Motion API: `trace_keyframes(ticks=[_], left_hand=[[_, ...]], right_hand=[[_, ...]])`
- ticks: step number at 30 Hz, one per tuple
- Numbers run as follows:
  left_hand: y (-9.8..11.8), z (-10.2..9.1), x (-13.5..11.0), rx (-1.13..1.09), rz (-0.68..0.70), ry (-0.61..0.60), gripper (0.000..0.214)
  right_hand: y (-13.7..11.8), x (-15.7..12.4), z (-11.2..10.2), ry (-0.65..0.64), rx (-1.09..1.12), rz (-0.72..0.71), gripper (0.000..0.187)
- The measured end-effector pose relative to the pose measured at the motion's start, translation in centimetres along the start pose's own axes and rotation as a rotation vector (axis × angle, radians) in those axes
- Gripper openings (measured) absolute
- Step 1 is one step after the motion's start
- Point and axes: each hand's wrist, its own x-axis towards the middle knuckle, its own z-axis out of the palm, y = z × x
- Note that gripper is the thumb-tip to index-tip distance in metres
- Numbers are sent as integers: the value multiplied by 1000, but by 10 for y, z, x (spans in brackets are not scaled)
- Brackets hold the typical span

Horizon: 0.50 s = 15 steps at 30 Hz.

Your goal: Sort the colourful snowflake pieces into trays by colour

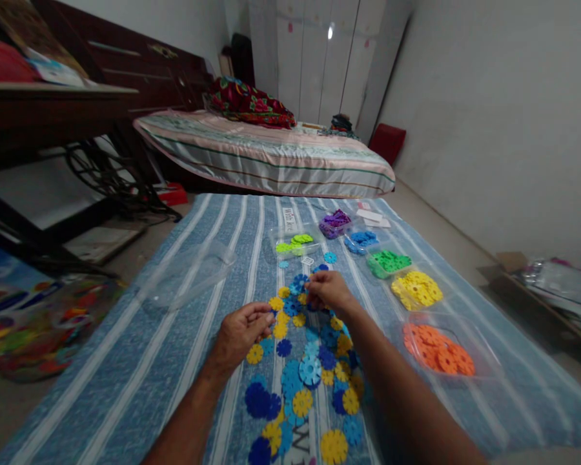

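A flat build of interlocking plastic discs (306,368) in blue, light blue and yellow lies on the blue striped cloth (140,361) in front of me. My left hand (242,330) hovers at its left edge with fingers curled together near a yellow disc; what it holds, if anything, I cannot make out. My right hand (328,290) is at the far end of the build, fingers pinched on a blue disc (299,284) there.
Clear trays hold sorted discs: lime (295,244), purple (335,223), blue (362,240), green (388,262), yellow (416,289), orange (436,352). An empty clear container (188,272) lies left. A bed (266,152) stands beyond, a dark table (53,123) at left.
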Motion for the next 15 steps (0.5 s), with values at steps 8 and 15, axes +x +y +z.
trace_keyframes(ticks=[8, 15], left_hand=[[5, 2, -1, 27, 10, 23, 36], [46, -1, -37, 14, 138, 110, 34]], right_hand=[[-31, 39, -56, 456, 453, -29, 14], [28, 18, -51, 503, 173, -193, 18]])
